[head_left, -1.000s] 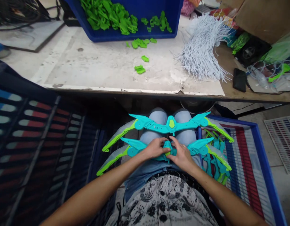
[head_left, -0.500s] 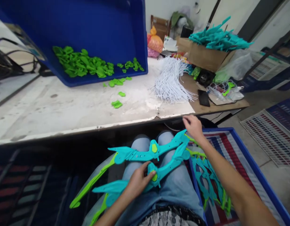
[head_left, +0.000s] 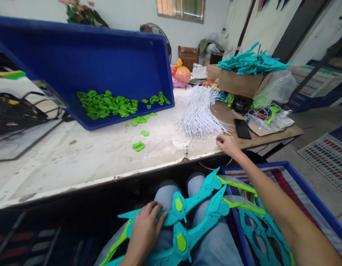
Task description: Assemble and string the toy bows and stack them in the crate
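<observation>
Two teal toy bows lie across the lap, each with a lime-green centre piece and green tips. My left hand [head_left: 145, 225] is closed over the left limb of the farther toy bow [head_left: 171, 218]. The nearer toy bow [head_left: 193, 236] rests beside it, partly under my left forearm. Above the table's front edge, my right hand [head_left: 226, 144] has its fingers pinched together, close to the loose ends of a bundle of white strings [head_left: 200, 114]. Whether a string is between those fingers cannot be made out.
A tilted blue bin [head_left: 109, 62] holds green plastic pieces [head_left: 107, 105], with several more on the white tabletop [head_left: 98, 147]. Behind the strings, a cardboard box [head_left: 239, 81] is heaped with teal parts. A phone [head_left: 242, 128] lies at right. More bows fill a blue crate [head_left: 295, 173].
My left hand has shifted from the nearer bow's centre to the farther bow's left limb. My right hand has left the bows' right ends for the strings. The view has tilted up.
</observation>
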{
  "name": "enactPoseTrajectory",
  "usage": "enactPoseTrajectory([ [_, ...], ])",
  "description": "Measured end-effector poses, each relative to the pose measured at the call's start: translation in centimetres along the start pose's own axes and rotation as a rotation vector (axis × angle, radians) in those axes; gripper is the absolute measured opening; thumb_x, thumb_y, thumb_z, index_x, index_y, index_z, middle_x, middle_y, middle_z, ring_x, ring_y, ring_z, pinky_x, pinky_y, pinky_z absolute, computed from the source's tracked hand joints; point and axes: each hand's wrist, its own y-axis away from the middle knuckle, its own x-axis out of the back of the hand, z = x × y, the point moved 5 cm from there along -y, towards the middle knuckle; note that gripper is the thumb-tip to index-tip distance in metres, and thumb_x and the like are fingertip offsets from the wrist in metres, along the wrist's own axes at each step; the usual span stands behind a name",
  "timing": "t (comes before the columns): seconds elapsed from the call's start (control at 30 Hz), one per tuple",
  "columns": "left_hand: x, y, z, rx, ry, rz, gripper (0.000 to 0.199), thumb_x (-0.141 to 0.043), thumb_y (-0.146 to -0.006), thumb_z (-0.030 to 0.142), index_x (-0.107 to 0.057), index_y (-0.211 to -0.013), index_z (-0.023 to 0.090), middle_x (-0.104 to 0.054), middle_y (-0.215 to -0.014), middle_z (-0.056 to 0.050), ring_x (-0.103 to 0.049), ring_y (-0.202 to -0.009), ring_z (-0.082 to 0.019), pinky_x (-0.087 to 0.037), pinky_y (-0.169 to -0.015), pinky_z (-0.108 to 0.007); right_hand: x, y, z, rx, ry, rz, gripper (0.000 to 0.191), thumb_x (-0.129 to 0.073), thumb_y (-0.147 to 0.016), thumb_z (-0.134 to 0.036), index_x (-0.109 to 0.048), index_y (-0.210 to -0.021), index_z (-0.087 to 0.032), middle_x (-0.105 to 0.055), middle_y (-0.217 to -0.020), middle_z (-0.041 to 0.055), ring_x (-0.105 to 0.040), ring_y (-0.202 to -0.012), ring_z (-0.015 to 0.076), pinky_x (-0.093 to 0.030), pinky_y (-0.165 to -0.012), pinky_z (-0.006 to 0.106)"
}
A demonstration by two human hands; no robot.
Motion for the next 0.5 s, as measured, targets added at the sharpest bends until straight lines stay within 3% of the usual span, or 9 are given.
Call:
enactPoseTrajectory([
  [0.07,1.7,-1.9,1.5,-0.006,0.096,0.086,0.040,-0.047,-0.090,0.045,-0.060,-0.116,0.018,-0.061,-0.115,-0.015,-0.058,-0.106,-0.031,-0.050,-0.089,-0.046,1.3,2.0,1.3,0.049,-0.054,0.029,0.020,-0.053,-0.078,-0.017,-0.070,-0.088,-0.019,-0.072,-0.079,0.0030,-0.066,-0.074,0.0177,-0.046,-0.073,0.025],
  [0.13,3.0,-5.1,4.6,-0.041,0.214,0.130,0.050,-0.050,-0.089,0.044,-0.048,-0.132,0.019,-0.052,-0.133,-0.015,-0.048,-0.123,-0.030,-0.043,-0.101,-0.046,2.3,3.8,2.2,0.123,-0.108,0.074,0.018,-0.054,-0.078,-0.019,-0.070,-0.085,-0.019,-0.071,-0.076,0.0029,-0.065,-0.070,0.0178,-0.047,-0.070,0.026],
  [0.23,2.6,-10.5,10.8,-0.099,0.414,0.056,0.058,-0.056,-0.085,0.040,-0.044,-0.136,0.017,-0.041,-0.145,-0.015,-0.033,-0.136,-0.031,-0.033,-0.110,-0.048,3.2,6.1,2.8,0.215,-0.142,0.137,0.016,-0.054,-0.079,-0.021,-0.069,-0.084,-0.018,-0.071,-0.076,0.0042,-0.066,-0.070,0.0191,-0.047,-0.069,0.027],
  [0.33,-0.6,-13.4,15.8,-0.030,0.694,-0.234,0.043,-0.058,-0.080,0.037,-0.061,-0.117,0.014,-0.063,-0.121,-0.015,-0.055,-0.116,-0.031,-0.042,-0.100,-0.045,3.9,7.9,3.4,0.237,-0.186,0.178,0.016,-0.053,-0.081,-0.022,-0.069,-0.084,-0.019,-0.071,-0.078,0.0041,-0.067,-0.072,0.0193,-0.048,-0.069,0.027],
  [0.43,-4.3,-12.5,19.0,0.182,1.083,-0.594,0.033,-0.059,-0.079,0.044,-0.069,-0.081,0.013,-0.070,-0.076,-0.010,-0.067,-0.077,-0.024,-0.051,-0.078,-0.037,4.3,9.8,4.2,0.199,-0.256,0.173,0.015,-0.054,-0.082,-0.022,-0.069,-0.085,-0.021,-0.072,-0.079,0.0023,-0.067,-0.073,0.0183,-0.049,-0.068,0.026],
  [0.5,-5.6,-11.0,20.2,0.354,1.342,-0.690,0.039,-0.067,-0.072,0.050,-0.068,-0.082,0.012,-0.068,-0.069,-0.007,-0.065,-0.067,-0.019,-0.050,-0.070,-0.032,4.3,11.1,4.8,0.162,-0.299,0.159,0.014,-0.055,-0.082,-0.022,-0.069,-0.086,-0.021,-0.072,-0.078,0.0014,-0.068,-0.074,0.0177,-0.048,-0.069,0.025],
])
